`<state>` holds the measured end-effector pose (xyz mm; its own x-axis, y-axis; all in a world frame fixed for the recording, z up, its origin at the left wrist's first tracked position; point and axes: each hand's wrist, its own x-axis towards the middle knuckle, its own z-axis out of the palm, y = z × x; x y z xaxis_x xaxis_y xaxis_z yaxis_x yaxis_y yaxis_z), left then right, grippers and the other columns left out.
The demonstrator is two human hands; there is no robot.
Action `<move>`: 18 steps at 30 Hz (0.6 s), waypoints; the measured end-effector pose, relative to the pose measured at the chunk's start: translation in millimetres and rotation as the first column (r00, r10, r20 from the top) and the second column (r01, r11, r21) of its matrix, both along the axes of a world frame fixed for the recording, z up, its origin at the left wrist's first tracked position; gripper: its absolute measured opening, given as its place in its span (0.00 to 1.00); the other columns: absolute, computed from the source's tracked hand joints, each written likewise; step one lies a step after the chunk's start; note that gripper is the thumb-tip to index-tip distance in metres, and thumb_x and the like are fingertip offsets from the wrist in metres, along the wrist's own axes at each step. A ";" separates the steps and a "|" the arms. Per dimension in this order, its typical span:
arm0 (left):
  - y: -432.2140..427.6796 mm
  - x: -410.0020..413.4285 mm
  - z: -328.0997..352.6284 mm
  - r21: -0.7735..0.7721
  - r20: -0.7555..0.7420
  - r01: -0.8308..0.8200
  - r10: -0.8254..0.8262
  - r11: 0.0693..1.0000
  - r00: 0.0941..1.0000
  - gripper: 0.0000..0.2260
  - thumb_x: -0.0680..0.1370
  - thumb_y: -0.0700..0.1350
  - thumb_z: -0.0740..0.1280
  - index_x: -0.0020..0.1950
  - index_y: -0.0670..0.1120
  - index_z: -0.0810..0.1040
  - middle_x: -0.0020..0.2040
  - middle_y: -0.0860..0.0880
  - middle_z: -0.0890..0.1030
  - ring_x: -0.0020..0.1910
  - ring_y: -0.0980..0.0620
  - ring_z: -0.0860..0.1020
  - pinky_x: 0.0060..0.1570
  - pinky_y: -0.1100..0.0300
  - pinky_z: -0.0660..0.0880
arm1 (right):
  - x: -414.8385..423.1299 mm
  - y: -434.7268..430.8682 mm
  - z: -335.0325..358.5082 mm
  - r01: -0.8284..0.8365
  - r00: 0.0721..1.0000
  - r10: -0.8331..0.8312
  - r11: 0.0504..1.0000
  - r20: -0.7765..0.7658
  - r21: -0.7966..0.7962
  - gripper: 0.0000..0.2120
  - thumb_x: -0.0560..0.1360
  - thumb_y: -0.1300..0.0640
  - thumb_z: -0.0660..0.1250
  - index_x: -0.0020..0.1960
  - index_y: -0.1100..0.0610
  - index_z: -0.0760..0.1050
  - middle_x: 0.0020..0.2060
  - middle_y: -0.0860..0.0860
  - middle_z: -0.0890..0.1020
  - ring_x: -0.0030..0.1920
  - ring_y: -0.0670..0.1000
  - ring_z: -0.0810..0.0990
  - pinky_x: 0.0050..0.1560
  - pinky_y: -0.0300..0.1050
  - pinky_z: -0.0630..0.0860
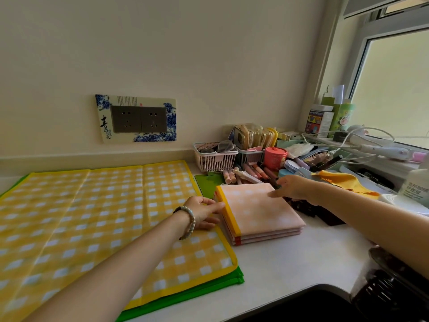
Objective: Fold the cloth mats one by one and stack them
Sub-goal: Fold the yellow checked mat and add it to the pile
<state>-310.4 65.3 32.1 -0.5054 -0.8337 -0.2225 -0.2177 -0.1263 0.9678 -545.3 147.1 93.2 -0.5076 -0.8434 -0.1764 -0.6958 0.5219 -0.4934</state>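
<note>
A stack of folded mats [260,212] lies on the white counter, its top one pale orange check with a yellow edge. My left hand [204,211], with a bead bracelet at the wrist, touches the stack's left edge with its fingertips. My right hand [293,188] rests on the stack's far right corner, fingers spread, thumb lying on top. To the left a large yellow checked mat [97,217] lies spread flat. A green mat [239,277] peeks out beneath it at the right and front edges.
A pink basket [216,159], a red tin [275,158] and several cosmetics crowd the counter behind the stack. An orange cloth [343,182] and white cables [362,147] lie by the window sill. A dark round object [394,287] sits at bottom right, and a double wall socket [138,119] is above the mat.
</note>
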 end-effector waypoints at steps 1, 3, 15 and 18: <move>-1.1 4.1 2.6 -0.025 0.000 -0.004 0.004 1.000 1.000 0.13 0.73 0.47 0.72 0.52 0.44 0.74 0.48 0.46 0.81 0.35 0.53 0.80 0.30 0.62 0.79 | 4.6 -1.0 6.0 -0.027 0.998 0.027 0.999 -0.049 -0.017 0.33 0.72 0.44 0.69 0.71 0.58 0.65 0.68 0.56 0.69 0.65 0.56 0.70 0.62 0.46 0.68; -3.2 14.2 7.8 -0.077 0.002 -0.015 0.015 0.997 1.000 0.15 0.73 0.48 0.72 0.55 0.45 0.73 0.54 0.45 0.80 0.38 0.53 0.80 0.36 0.60 0.79 | 20.6 -2.2 17.6 -0.095 0.990 0.088 0.993 -0.109 -0.063 0.31 0.73 0.45 0.68 0.70 0.59 0.67 0.67 0.56 0.71 0.65 0.56 0.70 0.63 0.46 0.67; 0.7 158.9 4.1 -0.453 0.388 0.126 0.068 0.882 0.919 0.34 0.72 0.61 0.67 0.74 0.51 0.61 0.72 0.53 0.65 0.71 0.53 0.64 0.64 0.58 0.66 | 186.7 -14.9 -9.9 -0.460 0.888 0.446 0.867 -0.113 -0.193 0.35 0.72 0.43 0.69 0.74 0.51 0.60 0.74 0.49 0.61 0.73 0.51 0.61 0.68 0.43 0.60; 9.0 208.2 -1.8 -0.444 0.516 0.209 0.058 0.872 0.854 0.38 0.69 0.67 0.65 0.74 0.53 0.60 0.73 0.55 0.63 0.72 0.56 0.63 0.66 0.60 0.63 | 225.0 -10.5 -28.1 -0.578 0.816 0.572 0.802 -0.084 -0.150 0.36 0.71 0.41 0.68 0.74 0.49 0.59 0.74 0.47 0.62 0.73 0.49 0.62 0.70 0.44 0.59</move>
